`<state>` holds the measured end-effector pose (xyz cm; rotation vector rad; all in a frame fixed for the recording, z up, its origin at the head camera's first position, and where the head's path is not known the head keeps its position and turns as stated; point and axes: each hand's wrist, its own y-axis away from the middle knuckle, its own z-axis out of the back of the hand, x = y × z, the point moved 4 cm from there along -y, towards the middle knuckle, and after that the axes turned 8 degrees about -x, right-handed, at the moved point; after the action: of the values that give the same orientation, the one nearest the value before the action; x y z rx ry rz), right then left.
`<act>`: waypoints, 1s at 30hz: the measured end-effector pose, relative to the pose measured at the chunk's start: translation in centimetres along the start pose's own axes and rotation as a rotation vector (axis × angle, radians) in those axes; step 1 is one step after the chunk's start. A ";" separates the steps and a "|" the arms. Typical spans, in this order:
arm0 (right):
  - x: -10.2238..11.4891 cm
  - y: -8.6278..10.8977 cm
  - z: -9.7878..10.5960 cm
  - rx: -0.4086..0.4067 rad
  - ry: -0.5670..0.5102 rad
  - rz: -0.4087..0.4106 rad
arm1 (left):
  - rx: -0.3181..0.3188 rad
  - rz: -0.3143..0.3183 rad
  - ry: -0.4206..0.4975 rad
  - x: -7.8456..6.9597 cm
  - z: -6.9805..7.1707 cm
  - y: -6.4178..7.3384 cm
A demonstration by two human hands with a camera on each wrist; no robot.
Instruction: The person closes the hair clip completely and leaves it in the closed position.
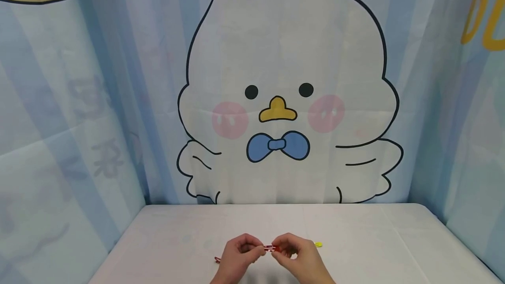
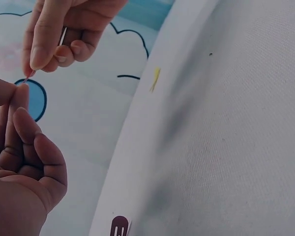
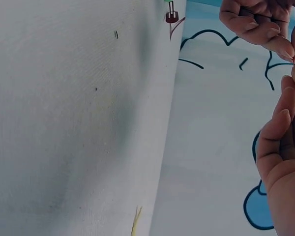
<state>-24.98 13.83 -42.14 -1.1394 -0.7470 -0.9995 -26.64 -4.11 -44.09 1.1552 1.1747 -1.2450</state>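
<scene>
A small red snap hair clip (image 1: 270, 248) is held up over the table, spanning the gap between my two hands. My left hand (image 1: 241, 253) pinches its left end between thumb and index finger. The right hand (image 1: 296, 255) pinches the other end the same way, covering most of it. In the left wrist view only a thin edge of the clip (image 2: 28, 77) shows between the fingertips, the left hand (image 2: 27, 147) below and the right hand (image 2: 71, 37) above. The other fingers of both hands curl loosely inward.
A yellow clip (image 1: 318, 244) lies on the white table (image 1: 375, 240) beyond the right hand. Beside the left hand lies a dark red clip (image 1: 217, 259), partly hidden; in the right wrist view a dark red clip (image 3: 172, 18) shows green at its upper end. A printed curtain (image 1: 284, 47) hangs behind.
</scene>
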 end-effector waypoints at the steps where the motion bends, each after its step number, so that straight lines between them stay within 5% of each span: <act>1: 0.1 0.0 0.0 0.000 0.006 0.018 | 0.003 -0.001 -0.003 0.0 0.0 0.0; 14: -0.2 -0.1 0.1 0.005 0.028 0.018 | 0.072 -0.023 0.026 0.8 0.8 -0.2; 23: -0.1 -0.2 0.5 -0.019 0.051 0.093 | 0.056 -0.052 -0.023 0.7 2.0 -0.1; 30: -0.4 -0.2 1.3 -0.034 0.075 0.011 | 0.039 -0.056 -0.027 0.8 3.6 -0.1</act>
<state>-25.33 15.17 -42.05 -1.1281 -0.6651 -1.0440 -26.76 -7.71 -44.65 1.1373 1.1739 -1.3274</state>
